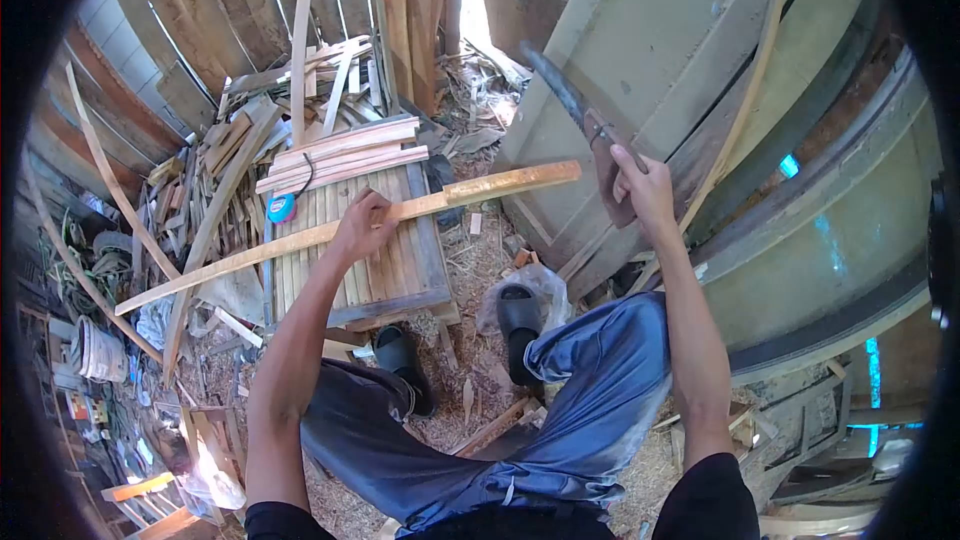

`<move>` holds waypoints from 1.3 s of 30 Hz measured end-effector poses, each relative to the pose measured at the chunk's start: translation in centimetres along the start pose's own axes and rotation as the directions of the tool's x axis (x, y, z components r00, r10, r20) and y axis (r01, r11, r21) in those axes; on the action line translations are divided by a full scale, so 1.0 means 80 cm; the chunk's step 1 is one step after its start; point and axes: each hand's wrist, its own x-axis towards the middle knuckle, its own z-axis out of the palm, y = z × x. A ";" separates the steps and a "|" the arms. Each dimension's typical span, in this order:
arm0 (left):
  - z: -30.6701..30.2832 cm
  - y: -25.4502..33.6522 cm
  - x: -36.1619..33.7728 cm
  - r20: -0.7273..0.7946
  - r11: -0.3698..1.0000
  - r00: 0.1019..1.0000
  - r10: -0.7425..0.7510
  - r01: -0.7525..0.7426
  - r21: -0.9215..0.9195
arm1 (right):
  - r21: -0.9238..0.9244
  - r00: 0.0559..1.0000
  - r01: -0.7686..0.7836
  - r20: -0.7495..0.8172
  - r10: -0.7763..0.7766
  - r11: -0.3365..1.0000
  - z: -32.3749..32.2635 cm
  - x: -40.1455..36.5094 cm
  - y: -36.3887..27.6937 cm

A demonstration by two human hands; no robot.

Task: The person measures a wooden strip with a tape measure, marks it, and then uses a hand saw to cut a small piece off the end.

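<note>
My left hand point(365, 225) is closed on a long wooden strip point(240, 257) that lies slantwise across a low slatted wooden bench point(385, 290). The strip's right part point(515, 181) looks thicker, with a step in it, and juts past the bench edge. Out to the right, my right hand point(643, 185) grips the brown handle of a handsaw point(568, 90). Its dark blade points up and away, apart from the strip; the teeth are too small to make out. A teal tape measure point(282, 208) with a black strap rests at the bench's left edge, beside several pale wood strips point(345, 153).
Offcuts point(215, 155) are heaped behind and left of the bench. A large grey-green panel point(640, 50) leans at the right, with a curved wooden strip point(745, 130) against it. Shavings cover the floor around my sandals point(518, 310). Long curved strips point(115, 175) stand at the left.
</note>
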 end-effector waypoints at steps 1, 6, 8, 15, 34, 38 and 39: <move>0.007 -0.004 0.002 -0.010 0.999 0.999 -0.031 0.030 -0.037 | 0.002 1.000 -0.008 -0.005 0.008 1.000 -0.005 -0.001 0.007; 0.022 0.001 0.020 0.061 0.994 0.995 -0.083 0.087 -0.063 | -0.202 0.996 -0.006 -0.085 -0.012 0.979 -0.012 -0.004 0.059; 0.035 0.014 0.032 0.058 0.994 0.995 -0.084 0.088 -0.067 | -0.254 0.997 -0.023 -0.078 0.003 0.967 -0.015 0.002 0.077; 0.079 0.064 0.070 0.001 0.998 1.000 -0.028 0.028 0.063 | -0.426 0.998 -0.009 -0.053 -0.016 0.905 0.001 0.019 0.091; 0.090 0.069 0.092 0.039 0.997 0.999 0.007 -0.010 0.078 | -0.069 0.968 -0.220 -0.139 0.209 0.973 0.009 0.015 0.082; 0.089 0.066 0.096 0.063 0.998 0.998 0.003 -0.007 0.063 | 0.031 0.961 -0.232 -0.145 0.234 0.972 0.007 0.013 0.086; 0.089 0.066 0.096 0.073 0.999 0.997 -0.013 0.010 0.053 | -0.024 0.963 -0.240 -0.133 0.235 0.970 0.006 0.010 0.086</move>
